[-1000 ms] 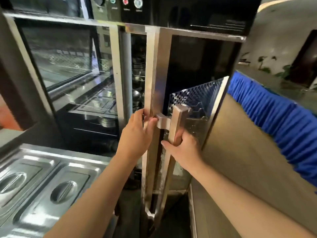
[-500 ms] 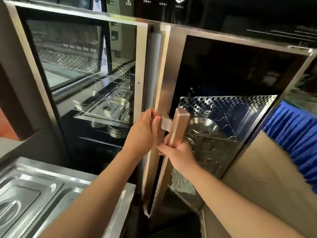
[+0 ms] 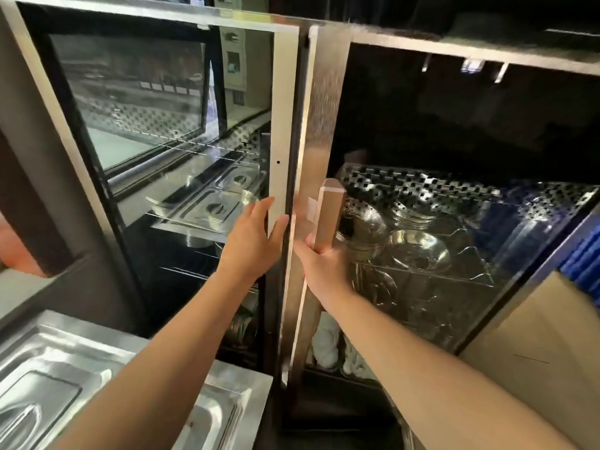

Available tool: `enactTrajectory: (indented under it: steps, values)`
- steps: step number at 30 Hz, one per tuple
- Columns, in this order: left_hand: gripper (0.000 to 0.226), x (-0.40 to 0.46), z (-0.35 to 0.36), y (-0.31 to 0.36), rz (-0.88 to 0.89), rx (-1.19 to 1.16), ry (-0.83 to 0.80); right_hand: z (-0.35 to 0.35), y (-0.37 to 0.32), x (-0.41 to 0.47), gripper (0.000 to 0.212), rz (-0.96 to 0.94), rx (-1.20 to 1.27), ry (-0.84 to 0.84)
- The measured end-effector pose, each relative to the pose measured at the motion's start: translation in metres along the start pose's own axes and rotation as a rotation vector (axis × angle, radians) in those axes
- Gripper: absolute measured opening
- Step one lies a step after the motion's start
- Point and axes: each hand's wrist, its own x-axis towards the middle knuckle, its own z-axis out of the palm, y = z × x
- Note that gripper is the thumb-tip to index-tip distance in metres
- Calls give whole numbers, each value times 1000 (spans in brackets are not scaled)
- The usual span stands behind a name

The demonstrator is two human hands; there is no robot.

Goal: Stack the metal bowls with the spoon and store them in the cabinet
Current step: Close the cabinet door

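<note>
Two glass-fronted steel doors of the tall cabinet [image 3: 285,92] now stand almost together, where a second ago the right door swung well out. My right hand [image 3: 324,264] has its grip wrapped around the square brushed-metal door handle [image 3: 328,219], pushing it in. My left hand [image 3: 250,241] has let go of the handle bracket; its grip is wide, fingers flat against the left door's pale frame [image 3: 282,151]. Behind the right glass the round metal bowls [image 3: 418,251] sit on the wire rack [image 3: 467,274]; I cannot make out the spoon. Storing looks done, I judge; only the last gap remains. At near left lie steel pan lids on the table [image 3: 224,381].
</note>
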Motion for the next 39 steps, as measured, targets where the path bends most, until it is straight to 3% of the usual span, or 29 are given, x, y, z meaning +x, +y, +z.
enactTrajectory:
  steps: [4,12,20,26,29,35,39]
  values:
    - [67,21,11,-32,-6,190,45,8,5,27,27,-85,-22,17]
    - [86,67,46,-73,31,585,-19,21,14,76,8,-123,-68,33]
    - [86,69,72,-95,127,540,81,33,25,108,42,-185,-25,101]
    - [84,71,77,-108,180,517,127,36,30,114,44,-247,25,142]
    - [84,72,78,-109,162,542,120,37,29,121,36,-258,44,183]
    - [83,70,77,-102,119,586,85,41,34,125,43,-289,42,202]
    - [84,68,73,-92,84,626,56,42,34,126,24,-258,36,209]
